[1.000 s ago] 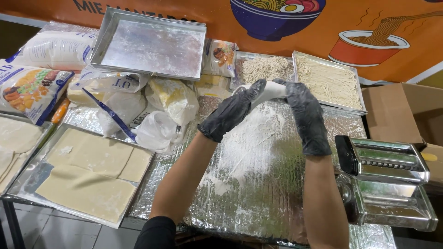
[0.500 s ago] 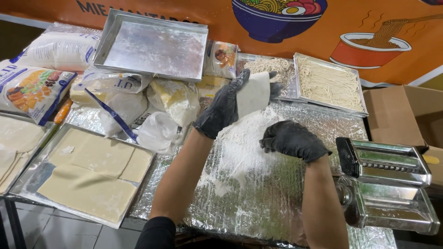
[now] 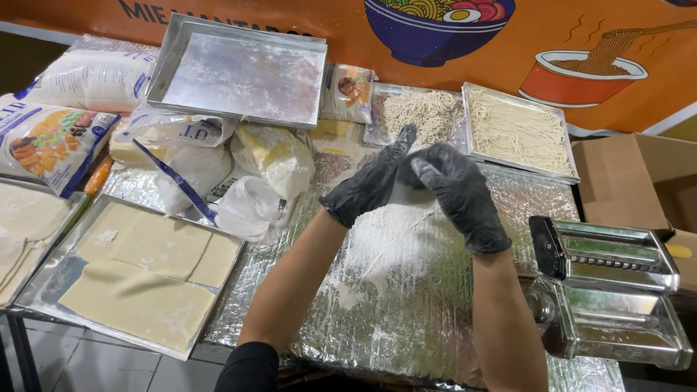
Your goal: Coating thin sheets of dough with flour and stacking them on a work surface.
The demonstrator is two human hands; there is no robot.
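Note:
Both my hands wear black gloves and meet above a floured patch (image 3: 392,247) on the foil-covered table (image 3: 435,327). My left hand (image 3: 370,181) is stretched flat, fingers pointing up and to the right. My right hand (image 3: 457,192) is curled with its fingertips pressed against the left palm. No dough shows in either hand. Whether a pale sheet lies in the flour under them I cannot tell.
A metal pasta roller (image 3: 610,290) stands at the right edge, beside a cardboard box (image 3: 653,174). Behind my hands sit two noodle trays (image 3: 519,131) and an empty metal tray (image 3: 239,72). To the left lie a tray of flat dough sheets (image 3: 145,276), plastic bags (image 3: 254,203) and flour packets (image 3: 43,141).
My left hand held up a pale dough sheet; that sheet is gone from it now. My right hand rose from the flour and came against the left palm.

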